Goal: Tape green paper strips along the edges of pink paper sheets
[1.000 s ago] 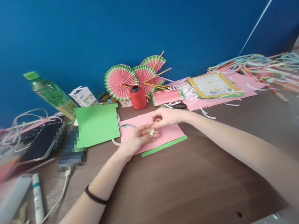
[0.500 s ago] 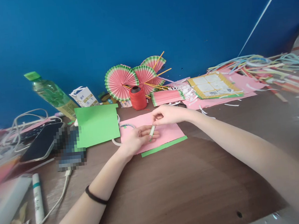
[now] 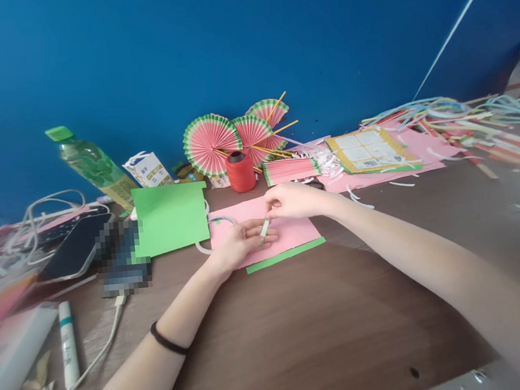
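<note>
Where both hands meet over a pink sheet (image 3: 245, 208), a narrow pale strip (image 3: 265, 229) marks the clock's centre; the left hand (image 3: 241, 240) lies palm up with fingers loosely extended, its thumb apparently pressing the strip's 7 o'clock end against them; the right hand (image 3: 292, 200) is curled, thumb and forefinger seeming to pinch the 1 o'clock end; the strip, probably paper or tape, should prove very light, limp and easily creased, possibly tacky, and is best held by its extreme ends; a green strip (image 3: 286, 256) borders the sheet near 5 o'clock; a green sheet (image 3: 171, 220) stands at 9, a red spool (image 3: 240, 173) between 11 and 12, pleated fans (image 3: 205, 140) beyond it towards 11.
</note>
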`<state>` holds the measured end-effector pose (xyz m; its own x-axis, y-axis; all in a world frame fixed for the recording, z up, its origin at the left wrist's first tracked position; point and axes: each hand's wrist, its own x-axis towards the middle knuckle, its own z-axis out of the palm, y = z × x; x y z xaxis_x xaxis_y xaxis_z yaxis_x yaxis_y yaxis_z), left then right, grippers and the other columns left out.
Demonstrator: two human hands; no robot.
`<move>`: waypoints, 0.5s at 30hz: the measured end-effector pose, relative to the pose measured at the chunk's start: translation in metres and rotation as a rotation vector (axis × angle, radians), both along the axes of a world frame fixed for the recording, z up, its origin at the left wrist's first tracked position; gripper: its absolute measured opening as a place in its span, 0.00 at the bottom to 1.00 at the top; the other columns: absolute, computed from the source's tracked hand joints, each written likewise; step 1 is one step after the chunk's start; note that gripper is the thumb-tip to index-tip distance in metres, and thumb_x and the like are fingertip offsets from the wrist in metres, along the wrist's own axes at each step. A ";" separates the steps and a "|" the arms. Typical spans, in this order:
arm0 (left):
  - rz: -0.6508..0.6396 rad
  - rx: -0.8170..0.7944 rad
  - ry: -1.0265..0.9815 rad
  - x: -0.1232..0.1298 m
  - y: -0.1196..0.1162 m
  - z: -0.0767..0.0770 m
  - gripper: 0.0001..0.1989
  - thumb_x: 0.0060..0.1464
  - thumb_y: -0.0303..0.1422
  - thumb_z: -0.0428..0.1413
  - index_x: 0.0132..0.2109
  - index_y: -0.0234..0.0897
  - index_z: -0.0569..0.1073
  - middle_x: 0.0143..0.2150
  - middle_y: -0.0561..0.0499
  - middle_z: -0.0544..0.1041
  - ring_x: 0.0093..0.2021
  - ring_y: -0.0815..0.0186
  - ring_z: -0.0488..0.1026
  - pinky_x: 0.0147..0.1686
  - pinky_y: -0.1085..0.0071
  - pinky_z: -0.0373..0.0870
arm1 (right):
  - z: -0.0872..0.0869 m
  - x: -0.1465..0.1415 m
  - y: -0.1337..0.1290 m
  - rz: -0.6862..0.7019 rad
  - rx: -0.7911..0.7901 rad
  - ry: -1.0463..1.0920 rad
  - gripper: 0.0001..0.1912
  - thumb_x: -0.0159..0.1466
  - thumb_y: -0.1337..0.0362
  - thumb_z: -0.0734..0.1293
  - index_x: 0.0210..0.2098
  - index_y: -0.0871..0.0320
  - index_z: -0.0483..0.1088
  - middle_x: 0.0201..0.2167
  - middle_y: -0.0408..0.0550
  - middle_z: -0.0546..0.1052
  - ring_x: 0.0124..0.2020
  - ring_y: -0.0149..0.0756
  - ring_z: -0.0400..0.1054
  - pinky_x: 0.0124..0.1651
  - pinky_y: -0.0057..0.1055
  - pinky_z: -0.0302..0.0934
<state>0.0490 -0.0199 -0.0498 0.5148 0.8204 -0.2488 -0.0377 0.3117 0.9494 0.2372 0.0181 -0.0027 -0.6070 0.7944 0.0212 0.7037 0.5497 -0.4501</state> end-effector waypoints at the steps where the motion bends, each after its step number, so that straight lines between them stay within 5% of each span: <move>1: -0.002 0.002 0.002 0.000 0.000 0.000 0.19 0.43 0.24 0.60 0.46 0.30 0.69 0.41 0.41 0.78 0.43 0.59 0.75 0.51 0.59 0.65 | 0.000 0.000 0.000 0.000 -0.002 0.002 0.09 0.55 0.60 0.65 0.24 0.58 0.69 0.24 0.41 0.68 0.25 0.27 0.58 0.27 0.26 0.43; 15: -0.040 0.012 -0.004 0.001 -0.001 0.003 0.17 0.42 0.23 0.59 0.43 0.31 0.71 0.37 0.43 0.79 0.39 0.62 0.76 0.46 0.63 0.67 | -0.003 0.005 0.006 0.050 -0.093 0.063 0.09 0.56 0.62 0.62 0.29 0.59 0.74 0.28 0.45 0.75 0.27 0.30 0.63 0.28 0.27 0.48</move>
